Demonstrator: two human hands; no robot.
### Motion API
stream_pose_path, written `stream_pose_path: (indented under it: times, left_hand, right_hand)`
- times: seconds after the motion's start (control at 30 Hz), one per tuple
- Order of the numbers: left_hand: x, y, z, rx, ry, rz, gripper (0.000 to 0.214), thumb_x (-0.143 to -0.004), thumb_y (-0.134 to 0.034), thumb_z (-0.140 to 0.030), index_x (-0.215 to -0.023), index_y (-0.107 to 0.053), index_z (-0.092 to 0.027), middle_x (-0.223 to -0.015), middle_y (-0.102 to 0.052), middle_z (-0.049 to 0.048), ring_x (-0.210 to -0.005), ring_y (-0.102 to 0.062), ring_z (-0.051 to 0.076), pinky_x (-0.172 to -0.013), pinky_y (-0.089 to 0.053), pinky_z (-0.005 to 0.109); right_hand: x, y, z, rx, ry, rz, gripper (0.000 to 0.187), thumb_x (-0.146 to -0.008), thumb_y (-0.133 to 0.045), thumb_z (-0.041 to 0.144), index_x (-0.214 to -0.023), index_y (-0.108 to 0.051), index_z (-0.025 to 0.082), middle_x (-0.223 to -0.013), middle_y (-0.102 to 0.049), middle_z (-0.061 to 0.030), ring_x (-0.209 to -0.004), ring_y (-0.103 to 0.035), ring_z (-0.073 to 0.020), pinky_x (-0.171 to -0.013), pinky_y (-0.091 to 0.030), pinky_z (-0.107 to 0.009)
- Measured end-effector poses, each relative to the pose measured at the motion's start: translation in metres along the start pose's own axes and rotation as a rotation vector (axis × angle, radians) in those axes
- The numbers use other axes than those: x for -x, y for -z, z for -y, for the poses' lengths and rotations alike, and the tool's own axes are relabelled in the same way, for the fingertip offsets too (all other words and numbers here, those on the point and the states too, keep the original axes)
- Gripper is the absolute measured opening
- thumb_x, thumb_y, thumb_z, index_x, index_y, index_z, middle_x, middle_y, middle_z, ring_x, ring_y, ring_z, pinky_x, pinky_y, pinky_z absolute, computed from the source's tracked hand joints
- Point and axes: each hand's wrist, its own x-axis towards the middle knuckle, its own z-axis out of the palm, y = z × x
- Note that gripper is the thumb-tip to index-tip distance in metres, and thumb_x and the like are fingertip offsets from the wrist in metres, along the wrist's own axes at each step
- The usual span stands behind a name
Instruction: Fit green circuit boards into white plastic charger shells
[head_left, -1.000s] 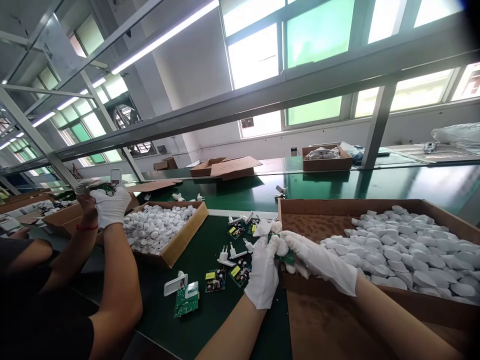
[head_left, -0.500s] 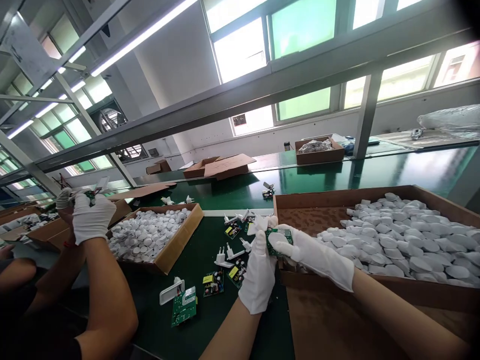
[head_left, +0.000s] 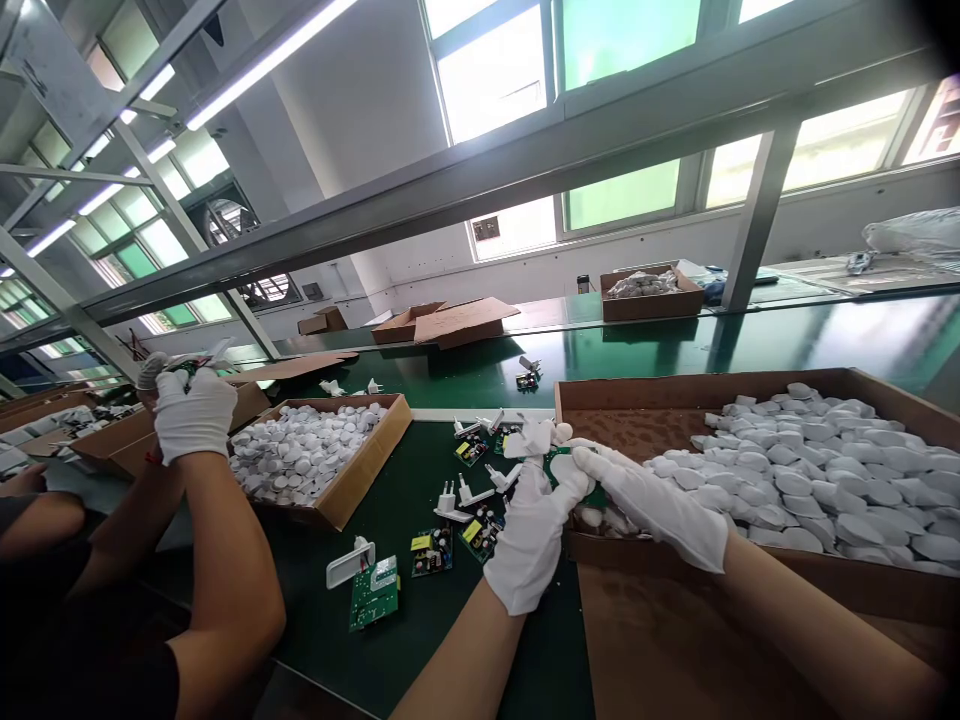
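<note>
While both gloved hands (head_left: 585,500) pinch it, flat green circuit board (head_left: 564,463) shows.

On the green belt (head_left: 420,610), loose circuit boards (head_left: 373,594) and white plug pieces (head_left: 450,503) lie between a left carton of white caps (head_left: 311,455) and a right carton of white shells (head_left: 817,470), while a co-worker's gloved hands (head_left: 191,410) work far left.

White gloves (head_left: 536,530), green circuit board (head_left: 571,466), white caps (head_left: 810,470), brown cardboard box (head_left: 750,578), dark green belt (head_left: 420,640)
</note>
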Motion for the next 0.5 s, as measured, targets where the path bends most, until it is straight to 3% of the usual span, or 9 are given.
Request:
stream_pose_path:
  times: [0.13, 0.3, 0.5]
  left_hand:
    - [-0.0004, -0.0027, -0.0023, -0.132, -0.058, 0.023, 0.049, -0.074, -0.059, -0.022, -0.12, -0.04, -0.025, -0.123, -0.042, 0.0018, -0.114, -0.036, 0.019, -0.1, -0.027, 0.031]
    - [0.0013, -0.0003, -0.0042, -0.202, -0.08, 0.039, 0.046, -0.073, -0.059, -0.026, -0.117, -0.044, -0.025, -0.124, -0.041, 0.0001, -0.117, -0.031, 0.02, -0.101, -0.025, 0.031]
    - [-0.0002, 0.0004, -0.007, -0.167, -0.07, 0.042, 0.035, -0.074, -0.055, -0.025, -0.109, -0.052, -0.02, -0.111, -0.053, 0.0031, -0.107, -0.043, 0.02, -0.096, -0.031, 0.032]
  right_hand:
    - [0.0007, 0.001, 0.0007, -0.149, -0.069, -0.054, 0.036, -0.074, -0.042, 0.054, -0.09, -0.045, 0.021, -0.049, -0.048, 0.0046, -0.035, -0.039, -0.0054, -0.03, -0.027, -0.014]
    - [-0.0011, 0.0029, -0.0001, -0.159, -0.077, -0.015, 0.036, -0.075, -0.038, 0.055, -0.08, -0.044, 0.02, -0.042, -0.046, 0.0041, -0.032, -0.037, -0.0063, -0.03, -0.024, -0.015]
    - [-0.0025, 0.0037, -0.005, -0.055, -0.058, -0.046, 0.04, -0.074, -0.035, 0.059, -0.081, -0.043, 0.02, -0.044, -0.045, 0.0035, -0.034, -0.037, -0.0077, -0.031, -0.026, -0.018]
